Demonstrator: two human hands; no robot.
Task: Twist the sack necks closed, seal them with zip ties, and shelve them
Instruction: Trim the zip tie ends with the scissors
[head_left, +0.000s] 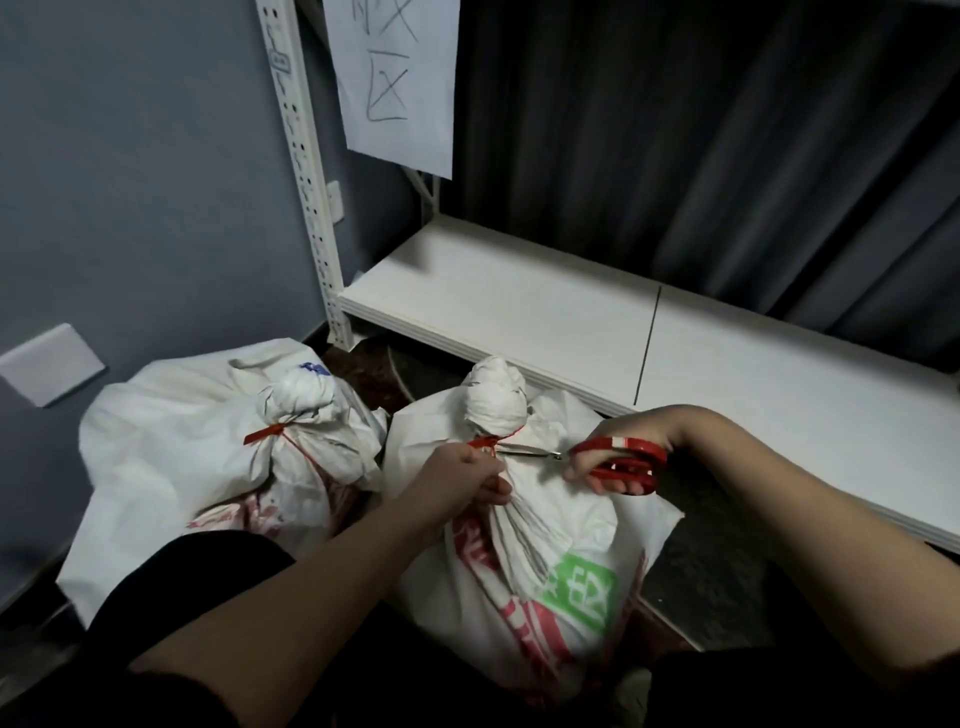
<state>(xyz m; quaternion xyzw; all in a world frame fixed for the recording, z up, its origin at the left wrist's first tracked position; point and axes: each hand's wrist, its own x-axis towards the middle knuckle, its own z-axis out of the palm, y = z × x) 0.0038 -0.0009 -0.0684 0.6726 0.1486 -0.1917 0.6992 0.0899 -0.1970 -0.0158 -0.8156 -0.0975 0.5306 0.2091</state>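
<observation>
Zip tie (485, 443) tail hidden behind left hand (462, 480), scissors (608, 460) blade tips too small to tell

A storage corner, a stockroom by the look of it; a white metal shelving unit (519, 301) with a perforated upright stands against a plain grey-blue wall (130, 182); a handwritten paper sign (395, 78) hangs from the unit above its low shelf board; behind the unit hangs a dark curtain (701, 130); on the dark floor just in front of the unit sit two tied white sacks (545, 545), printed in red and green; left of the unit, white wall plates (49, 371)
</observation>
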